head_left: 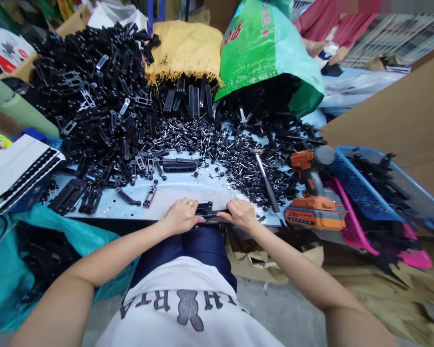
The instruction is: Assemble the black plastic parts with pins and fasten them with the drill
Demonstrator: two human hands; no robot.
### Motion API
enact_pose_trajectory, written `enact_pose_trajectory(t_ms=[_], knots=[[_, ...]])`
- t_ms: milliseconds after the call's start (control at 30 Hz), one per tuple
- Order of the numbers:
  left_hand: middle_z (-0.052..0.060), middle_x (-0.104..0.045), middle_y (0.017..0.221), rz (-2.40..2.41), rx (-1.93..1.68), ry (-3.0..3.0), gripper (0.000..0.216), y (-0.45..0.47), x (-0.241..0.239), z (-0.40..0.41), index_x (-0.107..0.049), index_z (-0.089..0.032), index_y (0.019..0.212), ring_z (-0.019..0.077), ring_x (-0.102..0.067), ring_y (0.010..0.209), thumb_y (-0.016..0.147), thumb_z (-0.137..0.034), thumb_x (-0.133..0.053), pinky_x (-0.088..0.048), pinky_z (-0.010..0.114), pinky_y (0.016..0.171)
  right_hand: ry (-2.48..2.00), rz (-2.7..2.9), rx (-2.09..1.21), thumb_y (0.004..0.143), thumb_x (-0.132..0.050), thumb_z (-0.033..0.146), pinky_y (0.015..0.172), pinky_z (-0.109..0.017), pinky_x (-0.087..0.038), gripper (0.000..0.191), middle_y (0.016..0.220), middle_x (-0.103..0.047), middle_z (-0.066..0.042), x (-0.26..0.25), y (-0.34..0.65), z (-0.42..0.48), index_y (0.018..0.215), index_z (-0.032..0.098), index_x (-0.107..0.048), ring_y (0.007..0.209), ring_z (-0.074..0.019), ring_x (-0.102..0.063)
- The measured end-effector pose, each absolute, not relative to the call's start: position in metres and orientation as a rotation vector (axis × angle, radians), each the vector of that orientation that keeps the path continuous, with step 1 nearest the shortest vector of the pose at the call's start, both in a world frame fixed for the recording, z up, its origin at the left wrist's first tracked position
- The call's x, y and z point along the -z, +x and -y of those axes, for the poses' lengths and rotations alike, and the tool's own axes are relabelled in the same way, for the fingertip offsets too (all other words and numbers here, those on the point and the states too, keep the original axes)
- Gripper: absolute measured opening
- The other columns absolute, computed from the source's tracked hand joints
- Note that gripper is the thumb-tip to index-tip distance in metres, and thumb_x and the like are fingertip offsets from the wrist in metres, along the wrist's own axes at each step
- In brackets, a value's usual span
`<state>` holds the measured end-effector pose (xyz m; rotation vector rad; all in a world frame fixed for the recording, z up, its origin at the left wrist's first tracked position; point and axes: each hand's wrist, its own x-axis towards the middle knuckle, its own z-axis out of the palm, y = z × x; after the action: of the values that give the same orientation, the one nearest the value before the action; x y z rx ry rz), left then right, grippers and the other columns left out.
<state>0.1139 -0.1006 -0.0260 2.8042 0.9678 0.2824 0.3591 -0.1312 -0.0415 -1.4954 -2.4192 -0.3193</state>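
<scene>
My left hand (181,217) and my right hand (240,214) meet at the near edge of the table (188,190). Both are closed on the ends of one small black plastic part (207,210) held between them. A ring shows on my left hand. Beyond the hands lies a heap of small black pins (235,154), and a large pile of flat black plastic pieces (97,96) fills the table's left half.
A hammer (265,180) and an orange cordless drill (311,193) lie right of my hands. Blue (350,180) and pink (350,224) baskets with black parts sit at the right. Green (267,53) and yellow (186,50) sacks stand behind. Another person's arm (325,29) is far right.
</scene>
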Motion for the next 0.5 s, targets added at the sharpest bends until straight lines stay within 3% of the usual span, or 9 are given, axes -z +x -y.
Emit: enact_pose_trajectory(t_ms=[100,200,367,433,500], knots=[[0.013,-0.064,0.082,-1.042,-0.215,2.708,0.044,0.118,0.02,0.081,-0.066,-0.012,0.086,0.0218,-0.059,0.08,0.092,-0.043,-0.035,-0.044,0.031,0.066,-1.433,2.45,0.282,0.089,-0.029,0.06,0.054,-0.028,-0.026,0.062,0.052,-0.051,-0.005,0.031,0.358,0.131,0.052,0.017,-0.052,0.051,-0.0133,-0.044],[0.01,-0.063,0.07,-1.019,-0.258,2.666,0.052,0.109,0.006,0.076,-0.063,-0.014,0.068,0.0191,-0.059,0.07,0.093,-0.044,-0.029,-0.043,0.03,0.061,-1.285,2.465,0.112,0.091,-0.023,0.059,0.052,-0.028,-0.026,0.063,0.049,-0.049,-0.004,0.001,0.351,0.133,0.051,0.018,-0.05,0.048,-0.0126,-0.042],[0.006,-0.055,0.055,-0.609,-0.693,2.443,0.069,0.086,-0.034,0.122,-0.053,-0.019,0.061,0.0149,-0.052,0.056,0.092,-0.05,0.0,-0.042,0.029,0.056,-0.826,2.334,-0.628,0.09,-0.016,0.062,0.051,-0.028,-0.032,0.062,0.047,-0.044,-0.001,-0.057,0.318,0.157,0.056,0.02,-0.048,0.047,-0.0127,-0.044],[0.006,-0.053,0.053,-0.52,-0.793,2.289,0.074,0.086,-0.045,0.146,-0.051,-0.02,0.06,0.0144,-0.052,0.055,0.09,-0.049,0.01,-0.043,0.03,0.057,-0.648,2.119,-0.909,0.09,-0.016,0.061,0.049,-0.028,-0.035,0.06,0.046,-0.043,0.0,-0.061,0.293,0.168,0.056,0.021,-0.045,0.045,-0.0129,-0.044],[0.007,-0.054,0.056,-0.595,-0.907,2.189,0.079,0.094,-0.044,0.164,-0.053,-0.022,0.062,0.0158,-0.053,0.058,0.087,-0.049,0.017,-0.046,0.033,0.059,-0.657,1.789,-0.956,0.087,-0.019,0.065,0.049,-0.03,-0.039,0.056,0.049,-0.045,-0.001,-0.048,0.263,0.171,0.06,0.023,-0.043,0.047,-0.0149,-0.047]])
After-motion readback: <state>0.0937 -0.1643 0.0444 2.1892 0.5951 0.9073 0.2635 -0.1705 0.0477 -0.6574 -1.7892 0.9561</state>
